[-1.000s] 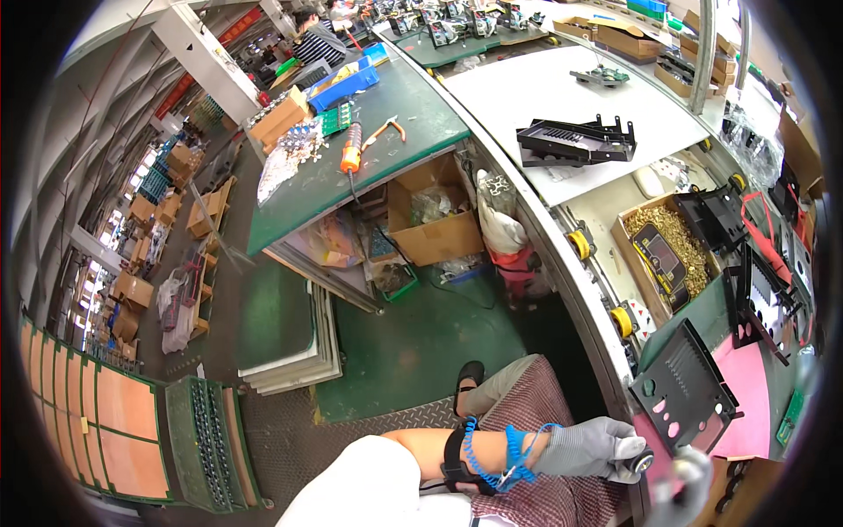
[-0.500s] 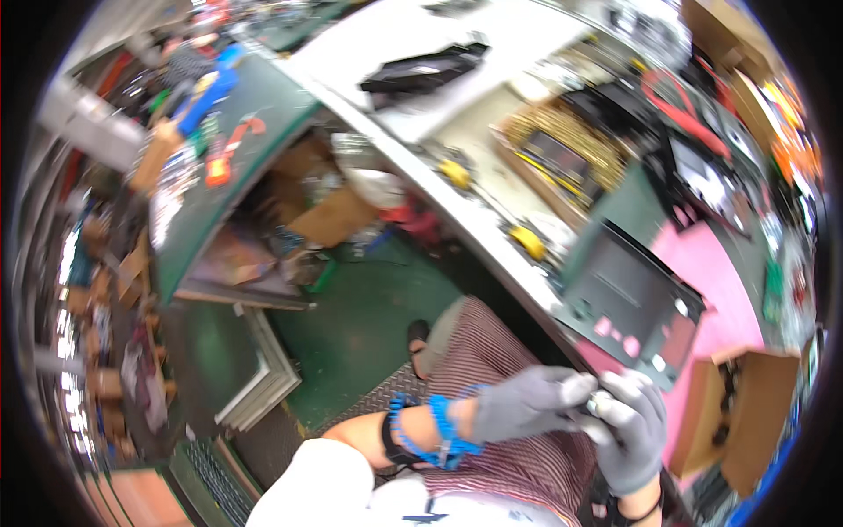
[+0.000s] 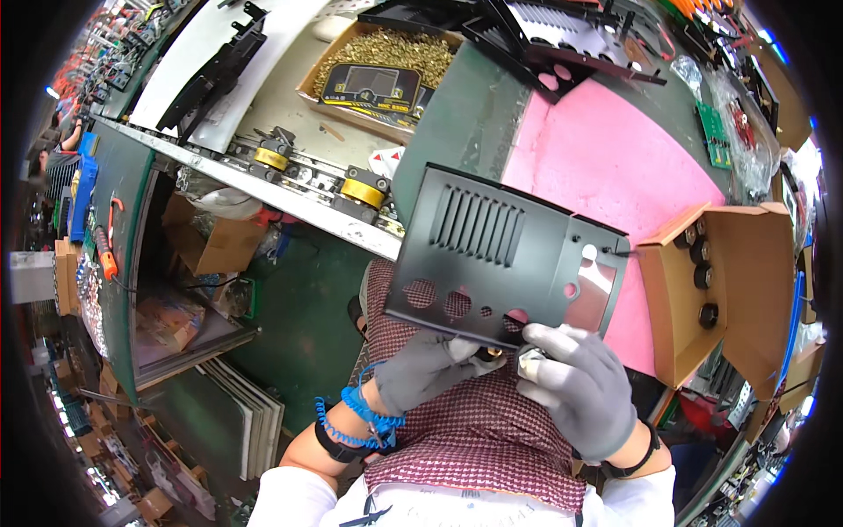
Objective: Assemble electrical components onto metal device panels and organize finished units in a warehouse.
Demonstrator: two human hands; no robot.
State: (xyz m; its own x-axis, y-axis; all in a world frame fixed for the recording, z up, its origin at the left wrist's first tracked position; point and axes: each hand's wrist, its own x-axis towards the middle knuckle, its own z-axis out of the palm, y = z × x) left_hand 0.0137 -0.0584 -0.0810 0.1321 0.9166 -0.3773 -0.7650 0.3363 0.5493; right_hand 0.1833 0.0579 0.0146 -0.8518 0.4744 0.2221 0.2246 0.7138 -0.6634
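Note:
A black sheet-metal panel (image 3: 540, 272) with louvre slots and round cut-outs lies at the bench's near edge, partly overhanging my lap. My left hand (image 3: 428, 371), in a grey glove with pale fingertips, is closed in a pinch by the panel's near edge. At its fingertips shows a small brass-and-black part (image 3: 493, 353). Close beside it, my right hand (image 3: 580, 386), gloved the same way, has its fingers curled and pinched together just below the panel's cut-outs. What lies between the right fingertips is too small to make out.
A pink mat (image 3: 615, 149) lies beneath and beyond the panel. At right stands an open cardboard box (image 3: 680, 351) with round black parts. Farther back sits a carton (image 3: 347, 112) of small brass pieces. Brass-collared fixtures (image 3: 363, 191) line the bench edge.
My view has turned toward the bench, and the panel now appears nearer the middle. My hands, close together before, are slightly apart at the panel's near edge.

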